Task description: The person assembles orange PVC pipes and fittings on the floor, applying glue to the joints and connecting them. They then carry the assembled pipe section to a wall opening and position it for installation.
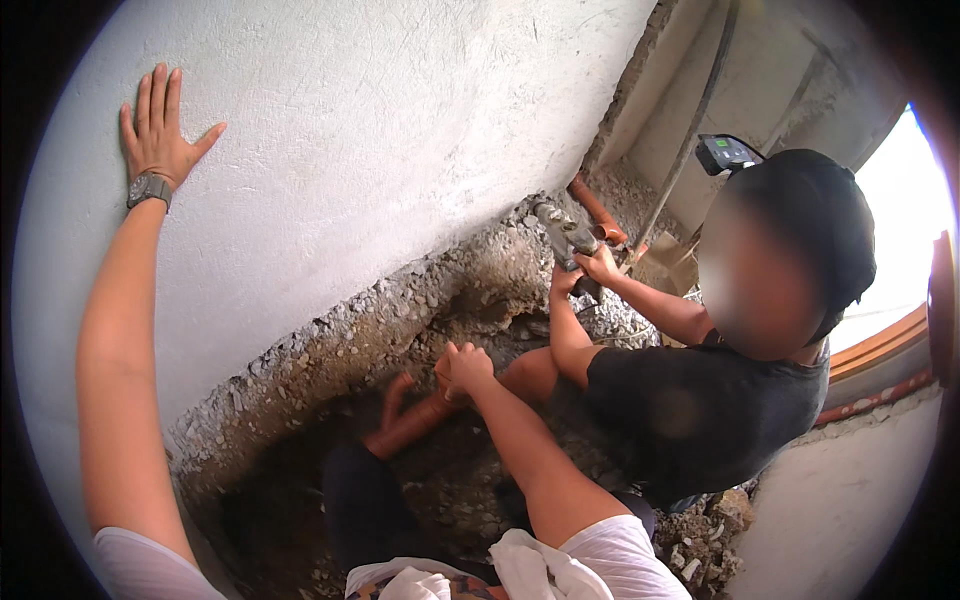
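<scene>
My left hand (pixel 160 135) lies flat on the white wall (pixel 330 130), fingers spread, with a watch (pixel 150 190) on its wrist. Down in the trench, my right hand (pixel 465 370) is closed around the upper end of an orange drain pipe (pixel 405 425). A short branch (pixel 397 398) sticks up from this pipe, and its lower end runs toward my dark-clothed leg (pixel 365 500). Beyond my right hand, a co-worker in a dark shirt grips a grey tool (pixel 570 235) with both hands (pixel 585 272); its exact kind is hard to make out. The tool is at the broken edge under the wall.
Rough concrete and gravel (pixel 350 335) line the trench below the wall. Another orange pipe (pixel 598 210) lies at the far end, near a long thin pole (pixel 690 140). The co-worker (pixel 710 400) crouches close on my right. Rubble (pixel 715 530) is piled at lower right.
</scene>
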Motion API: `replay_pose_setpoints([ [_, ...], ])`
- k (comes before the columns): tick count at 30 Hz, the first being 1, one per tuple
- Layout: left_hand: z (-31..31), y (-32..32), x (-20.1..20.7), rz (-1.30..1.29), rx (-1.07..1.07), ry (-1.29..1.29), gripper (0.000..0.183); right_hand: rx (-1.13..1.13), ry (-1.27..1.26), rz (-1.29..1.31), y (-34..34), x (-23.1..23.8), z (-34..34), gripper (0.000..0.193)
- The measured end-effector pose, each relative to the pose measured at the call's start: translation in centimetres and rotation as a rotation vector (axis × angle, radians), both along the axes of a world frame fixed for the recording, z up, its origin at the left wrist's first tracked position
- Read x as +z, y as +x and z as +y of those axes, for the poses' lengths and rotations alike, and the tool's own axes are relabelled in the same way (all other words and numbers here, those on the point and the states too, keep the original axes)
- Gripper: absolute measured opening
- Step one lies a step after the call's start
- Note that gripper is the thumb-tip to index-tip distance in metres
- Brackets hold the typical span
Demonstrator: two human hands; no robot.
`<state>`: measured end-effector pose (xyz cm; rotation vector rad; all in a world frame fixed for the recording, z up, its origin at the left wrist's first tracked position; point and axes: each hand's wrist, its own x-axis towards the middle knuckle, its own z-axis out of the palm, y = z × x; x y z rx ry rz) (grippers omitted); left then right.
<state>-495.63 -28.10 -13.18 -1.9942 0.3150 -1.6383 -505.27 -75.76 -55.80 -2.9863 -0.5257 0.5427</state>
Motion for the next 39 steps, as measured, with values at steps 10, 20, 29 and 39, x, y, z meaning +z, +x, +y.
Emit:
replay_pose_setpoints([
  [10, -0.7, -0.3, 0.3, 0.000, 0.030, 0.024, 0.113, 0.004, 0.009, 0.089, -0.7, 2.9, 0.5, 0.071],
  [20, -0.1, -0.3, 0.1, 0.002, 0.070, 0.020, 0.114, -0.025, 0.015, 0.123, -0.6, 3.1, 0.7, 0.096],
  [29, -0.6, -0.6, 0.4, 0.000, 0.089, 0.014, 0.115, -0.008, 0.017, 0.037, -0.2, 1.4, 0.3, 0.066],
  [39, -0.6, -0.4, 0.3, -0.015, 0.037, 0.028, 0.112, 0.017, 0.027, 0.028, -0.2, 1.3, -0.1, 0.066],
])
